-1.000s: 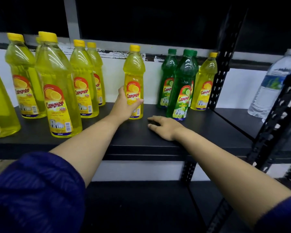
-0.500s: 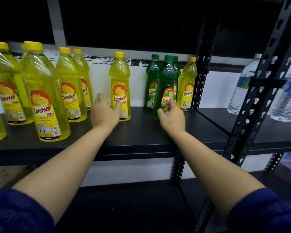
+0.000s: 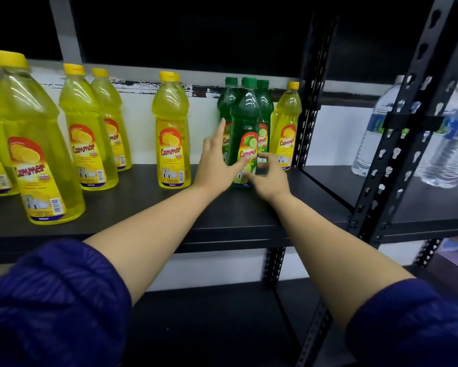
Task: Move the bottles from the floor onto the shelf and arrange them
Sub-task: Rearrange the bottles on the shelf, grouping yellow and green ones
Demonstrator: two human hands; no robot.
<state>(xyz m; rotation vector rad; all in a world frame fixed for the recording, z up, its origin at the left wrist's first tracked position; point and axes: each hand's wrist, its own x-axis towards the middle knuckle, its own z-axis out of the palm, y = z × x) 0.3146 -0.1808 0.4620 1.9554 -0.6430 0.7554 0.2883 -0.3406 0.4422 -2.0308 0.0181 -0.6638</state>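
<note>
Green bottle (image 3: 243, 133) sits between both hands: left hand (image 3: 217, 165) open against it, right hand (image 3: 268, 178) loosely curled. Steady its base, slide level.

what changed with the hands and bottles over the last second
The left hand let go of the lone yellow bottle and moved right to the front green bottle. The right hand lifted off the shelf and now touches that bottle's lower part, opposite the left hand. Neither hand has closed on it. The bottles themselves appear to stand where they did.
</note>
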